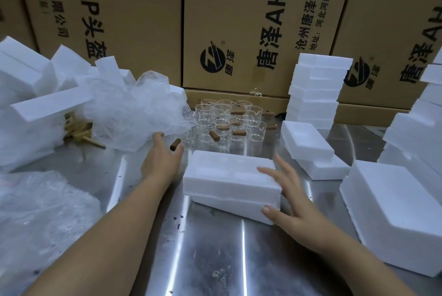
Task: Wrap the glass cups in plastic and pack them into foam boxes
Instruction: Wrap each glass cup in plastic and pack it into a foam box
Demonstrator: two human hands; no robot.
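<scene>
On the steel table (215, 259), the right hand (290, 202) rests with fingers spread against the right end of a closed foam box (229, 183). Farther out, the left hand (162, 159) reaches, fingers loosely extended, touching the crumpled plastic wrap (134, 113). Beyond stand the glass cups (229, 121) with wooden handles, before cardboard cartons (251, 25).

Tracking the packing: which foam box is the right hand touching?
The closed foam box lying alone at the table's centre; the right hand rests on its near-right corner. The others sit stacked, untouched.
</scene>
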